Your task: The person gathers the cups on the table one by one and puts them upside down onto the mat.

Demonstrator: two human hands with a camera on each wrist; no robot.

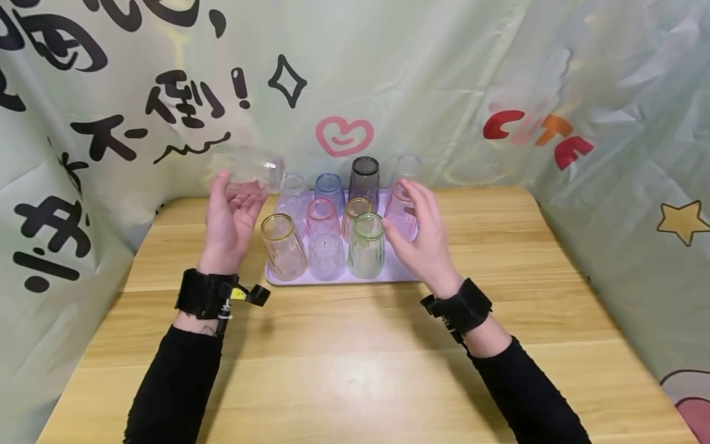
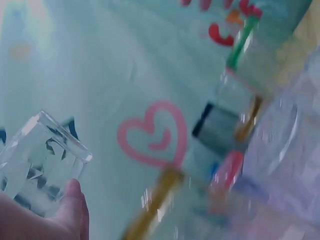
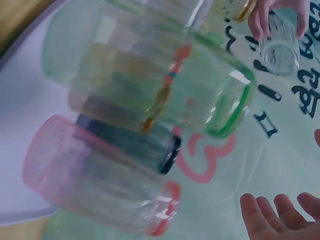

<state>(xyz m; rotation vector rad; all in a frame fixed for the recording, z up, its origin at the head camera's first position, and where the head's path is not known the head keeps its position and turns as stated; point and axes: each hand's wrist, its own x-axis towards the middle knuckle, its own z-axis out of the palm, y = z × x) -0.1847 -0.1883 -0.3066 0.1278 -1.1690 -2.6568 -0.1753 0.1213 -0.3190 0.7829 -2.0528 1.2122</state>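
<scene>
My left hand holds a clear glass on its side, raised at the back left above the tabletop. In the left wrist view, the thumb presses against this clear glass. My right hand is at the right end of the lilac tray, fingers bent loosely and gripping nothing. A pink-rimmed glass and a green-rimmed glass stand nearest to it. In the right wrist view, the fingers show apart from the pink-rimmed glass.
Several more glasses share the tray: an amber-rimmed glass at front left, a clear glass beside it, a blue glass and a dark glass behind. A printed cloth hangs close behind the wooden table.
</scene>
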